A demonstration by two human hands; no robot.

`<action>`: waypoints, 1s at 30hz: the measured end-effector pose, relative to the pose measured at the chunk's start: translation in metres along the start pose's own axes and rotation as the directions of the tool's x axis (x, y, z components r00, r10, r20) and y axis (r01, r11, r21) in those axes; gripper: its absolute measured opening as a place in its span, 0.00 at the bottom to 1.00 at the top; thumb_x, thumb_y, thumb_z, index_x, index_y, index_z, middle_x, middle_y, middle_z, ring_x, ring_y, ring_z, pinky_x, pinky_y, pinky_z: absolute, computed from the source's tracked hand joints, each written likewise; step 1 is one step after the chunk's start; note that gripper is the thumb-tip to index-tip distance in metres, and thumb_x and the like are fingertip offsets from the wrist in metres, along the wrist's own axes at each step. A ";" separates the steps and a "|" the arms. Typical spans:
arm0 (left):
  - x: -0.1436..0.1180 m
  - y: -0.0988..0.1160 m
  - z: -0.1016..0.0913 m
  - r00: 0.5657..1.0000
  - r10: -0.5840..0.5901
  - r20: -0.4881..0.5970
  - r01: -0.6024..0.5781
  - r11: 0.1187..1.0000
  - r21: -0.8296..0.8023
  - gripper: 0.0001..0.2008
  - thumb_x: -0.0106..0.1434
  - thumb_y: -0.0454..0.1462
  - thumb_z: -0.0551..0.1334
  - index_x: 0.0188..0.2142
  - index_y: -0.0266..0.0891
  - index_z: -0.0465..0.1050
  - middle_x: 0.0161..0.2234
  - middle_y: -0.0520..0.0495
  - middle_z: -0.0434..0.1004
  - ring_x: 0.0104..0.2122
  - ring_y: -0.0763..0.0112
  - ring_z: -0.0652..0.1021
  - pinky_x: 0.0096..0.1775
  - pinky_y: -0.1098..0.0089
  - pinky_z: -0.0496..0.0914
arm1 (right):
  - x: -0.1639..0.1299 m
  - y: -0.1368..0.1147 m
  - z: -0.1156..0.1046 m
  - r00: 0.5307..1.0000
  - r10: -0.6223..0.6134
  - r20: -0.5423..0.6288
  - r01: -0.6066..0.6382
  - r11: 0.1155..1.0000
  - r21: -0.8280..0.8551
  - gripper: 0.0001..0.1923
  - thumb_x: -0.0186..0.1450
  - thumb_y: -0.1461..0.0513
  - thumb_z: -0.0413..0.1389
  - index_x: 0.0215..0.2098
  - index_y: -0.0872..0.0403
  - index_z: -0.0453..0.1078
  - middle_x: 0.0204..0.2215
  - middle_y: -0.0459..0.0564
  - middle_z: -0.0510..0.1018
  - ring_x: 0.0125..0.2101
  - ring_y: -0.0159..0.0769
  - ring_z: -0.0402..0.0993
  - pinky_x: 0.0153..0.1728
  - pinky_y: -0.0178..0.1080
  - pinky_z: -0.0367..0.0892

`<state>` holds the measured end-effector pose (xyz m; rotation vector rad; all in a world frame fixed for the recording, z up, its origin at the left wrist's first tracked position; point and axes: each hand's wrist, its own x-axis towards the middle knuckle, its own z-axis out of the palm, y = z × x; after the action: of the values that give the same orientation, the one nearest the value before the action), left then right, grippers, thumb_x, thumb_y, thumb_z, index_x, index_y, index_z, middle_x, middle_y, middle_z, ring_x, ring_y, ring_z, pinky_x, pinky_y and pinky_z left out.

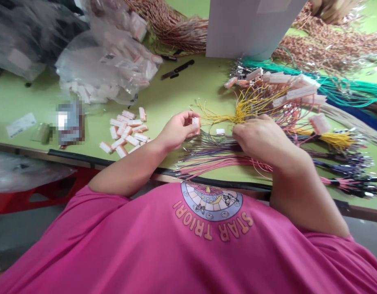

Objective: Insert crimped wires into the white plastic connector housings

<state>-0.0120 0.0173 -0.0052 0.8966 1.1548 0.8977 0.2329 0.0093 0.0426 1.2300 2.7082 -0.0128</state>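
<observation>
One green table (206, 83) spans the scene, with a clear plastic bag (99, 61) of white-and-orange pieces at far left and a pale grey panel (243, 28) standing at far right of the middle. Green wires (350, 90) run along the far right side, while pink wires (213, 164) lie along the near edge, close to the person. The right hand (262, 136) is bent over the near side of the yellow wires (242, 108), its fingers curled down; I cannot tell how tightly they close or on what. The left hand (176, 130) lies to the left of the wire ends, thumb and fingers pinched together on a small connector (195, 121). Left of that hand, loose connectors (126, 131) lie heaped on the table; a dark knife (184, 67) rests beyond them. Between the hands lies a tiny white piece (220, 131)
</observation>
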 end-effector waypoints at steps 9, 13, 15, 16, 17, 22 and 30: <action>-0.002 -0.002 -0.003 0.995 0.082 0.063 -0.086 0.994 0.070 0.13 0.59 0.30 0.66 0.44 0.35 0.71 0.32 0.50 0.75 0.30 0.79 0.76 0.37 0.74 0.73 | -0.020 0.019 -0.021 0.952 -0.254 -0.171 0.305 0.836 0.456 0.12 0.69 0.60 0.51 0.34 0.54 0.75 0.28 0.49 0.76 0.32 0.35 0.69 0.40 0.39 0.60; -0.007 -0.002 -0.001 0.979 0.134 0.152 -0.142 0.989 0.040 0.17 0.54 0.32 0.70 0.44 0.35 0.71 0.30 0.51 0.75 0.27 0.79 0.76 0.33 0.74 0.72 | -0.009 -0.017 -0.013 0.878 -0.348 -0.327 0.478 0.669 0.570 0.10 0.68 0.63 0.53 0.41 0.54 0.77 0.33 0.49 0.80 0.36 0.35 0.73 0.42 0.39 0.65; -0.011 -0.001 0.001 0.974 0.096 0.204 -0.096 0.995 -0.011 0.21 0.52 0.35 0.72 0.44 0.36 0.71 0.30 0.52 0.75 0.26 0.78 0.75 0.31 0.75 0.71 | -0.002 -0.030 -0.002 0.862 -0.329 -0.385 0.504 0.628 0.593 0.12 0.70 0.64 0.51 0.40 0.53 0.77 0.33 0.49 0.81 0.35 0.33 0.74 0.41 0.37 0.66; -0.012 -0.001 0.002 0.970 0.079 0.229 -0.072 0.997 -0.039 0.22 0.51 0.37 0.74 0.44 0.36 0.71 0.29 0.52 0.75 0.26 0.78 0.76 0.30 0.75 0.71 | 0.001 -0.034 0.003 0.867 -0.280 -0.411 0.489 0.633 0.600 0.13 0.71 0.63 0.50 0.40 0.53 0.78 0.34 0.49 0.82 0.35 0.33 0.75 0.40 0.37 0.66; -0.014 -0.001 0.002 0.966 0.068 0.251 -0.053 0.996 -0.064 0.23 0.50 0.38 0.75 0.44 0.37 0.71 0.29 0.52 0.75 0.25 0.78 0.76 0.29 0.75 0.71 | 0.004 -0.035 0.008 0.877 -0.207 -0.434 0.453 0.655 0.604 0.14 0.72 0.62 0.49 0.42 0.53 0.78 0.35 0.49 0.82 0.35 0.33 0.75 0.40 0.36 0.66; -0.016 -0.002 0.005 0.943 0.052 0.329 -0.003 0.989 -0.148 0.25 0.49 0.42 0.77 0.43 0.38 0.72 0.30 0.52 0.75 0.26 0.77 0.76 0.30 0.74 0.72 | 0.005 -0.035 0.016 0.907 0.144 -0.395 0.123 0.808 0.576 0.15 0.71 0.60 0.49 0.48 0.55 0.76 0.35 0.51 0.82 0.33 0.35 0.76 0.36 0.36 0.65; -0.019 -0.001 0.007 0.946 0.065 0.318 -0.009 0.984 -0.175 0.25 0.49 0.41 0.77 0.43 0.38 0.73 0.30 0.53 0.74 0.25 0.78 0.76 0.29 0.74 0.73 | 0.004 -0.044 0.015 0.871 0.249 -0.423 0.029 0.834 0.551 0.14 0.69 0.62 0.47 0.38 0.56 0.75 0.32 0.52 0.81 0.32 0.35 0.75 0.37 0.36 0.65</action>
<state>-0.0085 -0.0009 0.0016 0.8877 0.7682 0.8307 0.1996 -0.0174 0.0243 1.7507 3.1762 -0.5816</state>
